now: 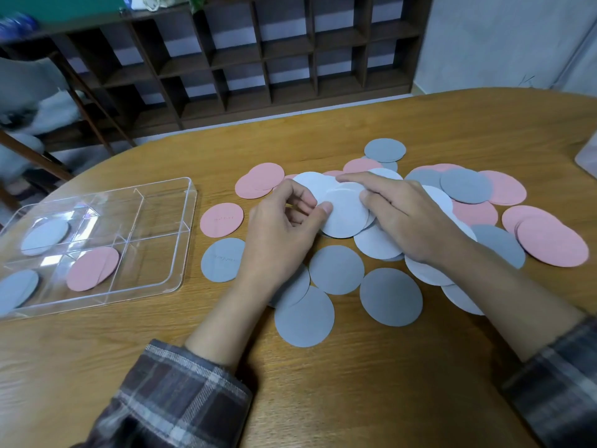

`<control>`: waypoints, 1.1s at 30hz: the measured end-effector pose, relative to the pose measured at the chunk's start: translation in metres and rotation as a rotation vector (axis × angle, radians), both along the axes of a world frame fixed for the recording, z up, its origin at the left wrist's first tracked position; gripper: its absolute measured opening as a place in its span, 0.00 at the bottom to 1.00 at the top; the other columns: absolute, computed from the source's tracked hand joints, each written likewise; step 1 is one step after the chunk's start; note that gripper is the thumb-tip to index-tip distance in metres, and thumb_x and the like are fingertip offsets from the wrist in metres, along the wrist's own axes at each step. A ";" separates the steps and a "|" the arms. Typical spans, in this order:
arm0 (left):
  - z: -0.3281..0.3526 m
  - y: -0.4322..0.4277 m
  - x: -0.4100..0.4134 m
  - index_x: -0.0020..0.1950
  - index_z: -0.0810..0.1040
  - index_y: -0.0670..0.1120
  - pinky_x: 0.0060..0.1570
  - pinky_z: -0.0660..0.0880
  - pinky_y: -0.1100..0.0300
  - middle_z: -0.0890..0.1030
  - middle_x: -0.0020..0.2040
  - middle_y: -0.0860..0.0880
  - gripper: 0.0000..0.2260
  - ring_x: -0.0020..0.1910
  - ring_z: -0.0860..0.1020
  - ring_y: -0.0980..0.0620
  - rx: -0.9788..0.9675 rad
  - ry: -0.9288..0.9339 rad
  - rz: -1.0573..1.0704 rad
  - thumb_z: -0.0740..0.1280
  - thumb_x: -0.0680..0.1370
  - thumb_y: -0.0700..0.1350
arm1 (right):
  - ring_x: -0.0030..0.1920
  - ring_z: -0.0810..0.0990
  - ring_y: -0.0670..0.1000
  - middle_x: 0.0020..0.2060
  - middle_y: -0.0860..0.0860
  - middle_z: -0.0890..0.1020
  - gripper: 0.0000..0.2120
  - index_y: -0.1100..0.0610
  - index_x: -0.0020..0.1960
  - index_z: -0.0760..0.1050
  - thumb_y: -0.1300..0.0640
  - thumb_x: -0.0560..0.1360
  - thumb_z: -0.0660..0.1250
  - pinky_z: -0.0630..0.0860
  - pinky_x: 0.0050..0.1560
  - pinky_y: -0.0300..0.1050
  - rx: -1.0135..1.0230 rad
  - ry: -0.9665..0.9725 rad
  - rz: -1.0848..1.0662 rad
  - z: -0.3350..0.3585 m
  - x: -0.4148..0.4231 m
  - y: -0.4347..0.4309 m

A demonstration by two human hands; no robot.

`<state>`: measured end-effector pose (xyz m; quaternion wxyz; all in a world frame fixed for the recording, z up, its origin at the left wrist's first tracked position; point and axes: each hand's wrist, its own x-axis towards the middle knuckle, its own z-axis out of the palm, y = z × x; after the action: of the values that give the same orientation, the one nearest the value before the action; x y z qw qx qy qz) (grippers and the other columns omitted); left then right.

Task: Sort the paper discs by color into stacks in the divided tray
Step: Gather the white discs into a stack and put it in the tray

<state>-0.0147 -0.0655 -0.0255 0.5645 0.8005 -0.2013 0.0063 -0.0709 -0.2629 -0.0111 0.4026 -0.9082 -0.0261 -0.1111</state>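
Pink, grey and white paper discs lie spread over the wooden table (355, 383). Both hands meet over the middle of the pile. My left hand (284, 231) pinches the edge of a white disc (345, 215) between thumb and curled fingers. My right hand (403, 215) holds the same white disc from the right, thumb on top and forefinger stretched over the white discs behind. The clear divided tray (181, 221) stands at the left; it holds a white disc (45, 237), a pink disc (93, 268) and a grey disc (16, 291) in separate compartments.
Grey discs (336, 270) lie near my wrists, pink discs (552, 240) at the right and behind. A dark wooden shelf unit (258, 59) stands beyond the table. A clear container edge (588, 156) shows at the far right. A chair (48, 101) is at the back left.
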 end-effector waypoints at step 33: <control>-0.010 -0.012 -0.015 0.58 0.84 0.48 0.53 0.77 0.49 0.85 0.54 0.55 0.12 0.54 0.80 0.50 0.451 -0.554 -0.352 0.63 0.86 0.51 | 0.46 0.78 0.45 0.49 0.45 0.82 0.14 0.49 0.64 0.78 0.59 0.81 0.64 0.73 0.47 0.36 0.165 -0.092 -0.161 -0.004 0.011 -0.015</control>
<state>-0.0301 -0.0776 -0.0355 0.2913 0.8257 -0.4763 0.0806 -0.0604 -0.2782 -0.0150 0.4641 -0.8651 0.0377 -0.1864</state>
